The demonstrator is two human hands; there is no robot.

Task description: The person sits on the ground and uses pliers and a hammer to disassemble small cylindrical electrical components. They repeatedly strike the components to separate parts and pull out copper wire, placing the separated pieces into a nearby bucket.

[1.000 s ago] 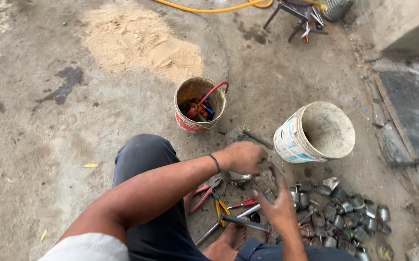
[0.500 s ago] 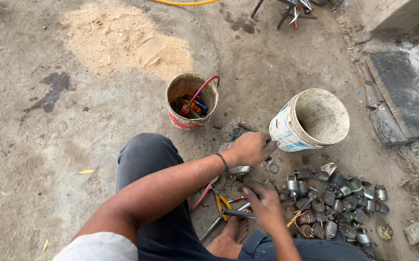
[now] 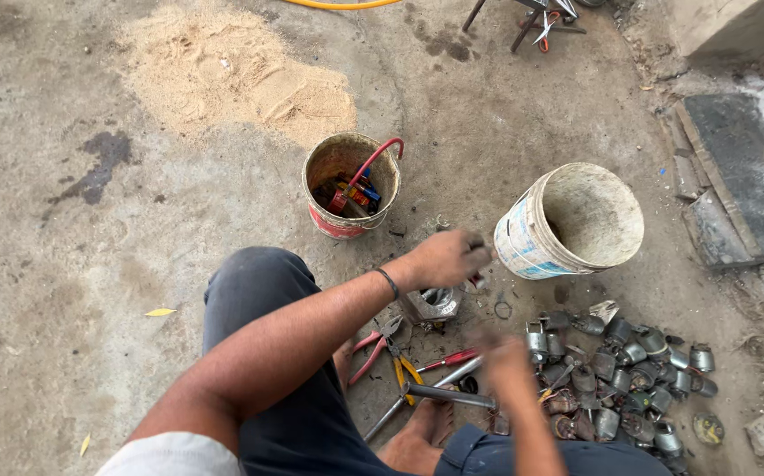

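- Head view looks down on a person crouched over a stained concrete floor (image 3: 135, 264).
- Left hand (image 3: 446, 258) is clenched around a small dark tool whose kind I cannot tell, raised just above a small grey metal housing (image 3: 433, 304) that sits on the floor between the knees.
- Right hand (image 3: 501, 354) is blurred; whether it grips anything I cannot tell. It hangs beside a heap of grey metal cans (image 3: 629, 370).
- Red-handled pliers (image 3: 371, 344), a red-handled screwdriver (image 3: 451, 359) and a long metal wrench (image 3: 435, 395) lie near the bare foot (image 3: 417, 436).
- A rusty tool bucket (image 3: 350, 185) and a tilted white plastic bucket (image 3: 571, 220) stand beyond.
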